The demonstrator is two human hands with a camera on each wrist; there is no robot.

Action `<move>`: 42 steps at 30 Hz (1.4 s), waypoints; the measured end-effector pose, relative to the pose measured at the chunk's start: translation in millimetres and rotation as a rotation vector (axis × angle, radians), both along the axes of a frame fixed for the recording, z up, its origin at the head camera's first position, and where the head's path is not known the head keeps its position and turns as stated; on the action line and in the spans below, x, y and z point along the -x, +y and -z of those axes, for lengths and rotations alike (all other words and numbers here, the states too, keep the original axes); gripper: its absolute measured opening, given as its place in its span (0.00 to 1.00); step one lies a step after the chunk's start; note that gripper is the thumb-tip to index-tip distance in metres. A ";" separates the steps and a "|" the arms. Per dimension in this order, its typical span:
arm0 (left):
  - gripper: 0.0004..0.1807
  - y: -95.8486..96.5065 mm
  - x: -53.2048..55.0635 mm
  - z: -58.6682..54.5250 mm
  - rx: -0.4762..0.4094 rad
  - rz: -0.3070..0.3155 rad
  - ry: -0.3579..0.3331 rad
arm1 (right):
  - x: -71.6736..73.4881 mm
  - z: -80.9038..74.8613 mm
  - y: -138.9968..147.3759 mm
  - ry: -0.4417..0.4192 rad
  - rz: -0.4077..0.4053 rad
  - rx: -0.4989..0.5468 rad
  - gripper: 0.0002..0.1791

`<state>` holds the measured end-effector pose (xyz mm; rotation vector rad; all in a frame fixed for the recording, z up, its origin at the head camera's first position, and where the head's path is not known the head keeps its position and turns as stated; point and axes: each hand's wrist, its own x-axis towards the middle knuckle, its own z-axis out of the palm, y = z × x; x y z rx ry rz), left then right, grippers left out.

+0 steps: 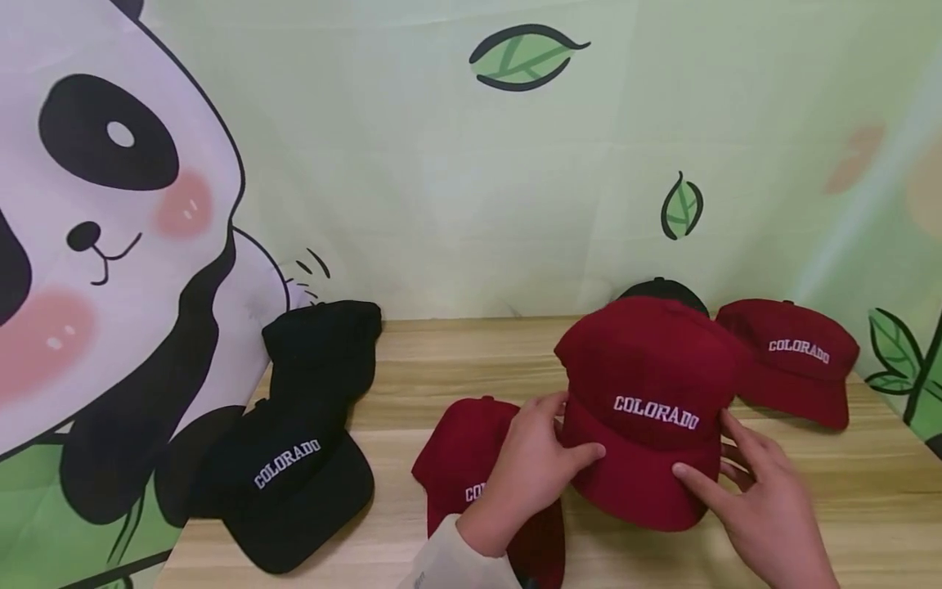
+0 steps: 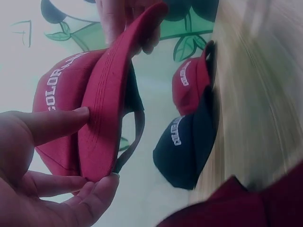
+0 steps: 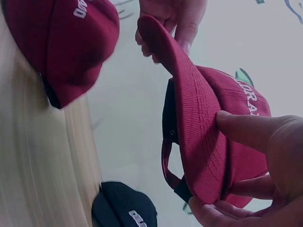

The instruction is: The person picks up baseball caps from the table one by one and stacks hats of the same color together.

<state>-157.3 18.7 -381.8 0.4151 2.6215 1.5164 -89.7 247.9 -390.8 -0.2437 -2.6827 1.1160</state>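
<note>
Both hands hold a red baseball cap (image 1: 648, 360) with white COLORADO lettering, lifted above the table. My left hand (image 1: 533, 458) pinches one side of its brim, thumb on top and fingers beneath. On the other side my right hand (image 1: 765, 499) grips the brim the same way. From the left wrist view the cap (image 2: 102, 109) shows its brim edge-on and the strap opening behind. The right wrist view shows the ribbed underside of the brim on the same cap (image 3: 199, 123). Another red cap (image 1: 459, 442) lies on the table, partly hidden by my left forearm.
Two black caps, a rear one (image 1: 324, 343) and a front one (image 1: 294, 483), lie on the left of the wooden table (image 1: 441, 352). A red cap (image 1: 791, 352) sits at the back right. Behind the held cap, a black cap (image 1: 666, 289) is mostly hidden. A panda-print cloth (image 1: 412, 164) hangs behind.
</note>
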 end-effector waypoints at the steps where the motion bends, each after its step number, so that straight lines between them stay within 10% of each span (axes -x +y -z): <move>1: 0.34 -3.5 -0.8 0.4 0.002 -0.012 0.002 | 0.1 0.2 -3.0 -0.004 -0.010 0.007 0.52; 22: 0.42 -83.6 -29.6 -4.2 0.065 -0.175 -0.036 | 13.7 -3.1 -71.4 0.000 -0.222 0.103 0.49; 42: 0.44 -127.1 -55.1 44.4 0.120 -0.271 -0.161 | 14.2 36.7 -120.1 -0.184 -0.273 0.139 0.49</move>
